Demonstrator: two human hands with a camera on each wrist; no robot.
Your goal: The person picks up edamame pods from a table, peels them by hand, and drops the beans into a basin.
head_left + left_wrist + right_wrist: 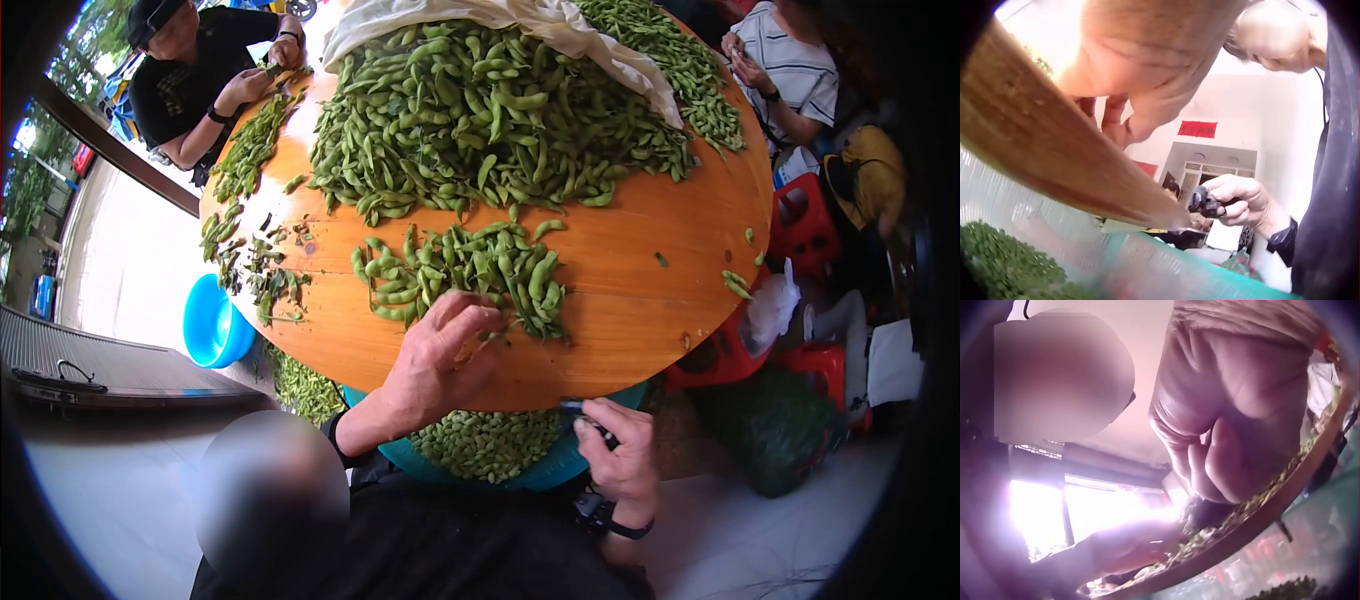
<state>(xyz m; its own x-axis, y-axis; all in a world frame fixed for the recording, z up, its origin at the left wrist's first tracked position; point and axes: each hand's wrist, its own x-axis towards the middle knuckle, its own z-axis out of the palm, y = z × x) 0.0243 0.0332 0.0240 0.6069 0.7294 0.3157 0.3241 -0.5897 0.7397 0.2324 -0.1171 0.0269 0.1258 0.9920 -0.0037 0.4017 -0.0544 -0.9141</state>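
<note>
My left hand (435, 355) is over the near edge of a small heap of green soybean pods (455, 265) on the round wooden table (640, 310). Its fingers are bent loosely toward the pods, and nothing shows between them in the left wrist view. Off the table's front edge, my right hand (622, 450) grips a small black tool (1207, 203) between thumb and fingers; its exact kind I cannot tell. Below the edge, between the hands, a turquoise basket (555, 470) holds many shelled green beans (485, 440).
A large mound of pods (480, 120) spills from a white cloth sack (610, 50). Leafy scraps (270, 270) lie at the table's left. A blue basin (215, 325) stands beyond them. Red stools (800, 225) are at the right. Two people sit across the table, handling pods.
</note>
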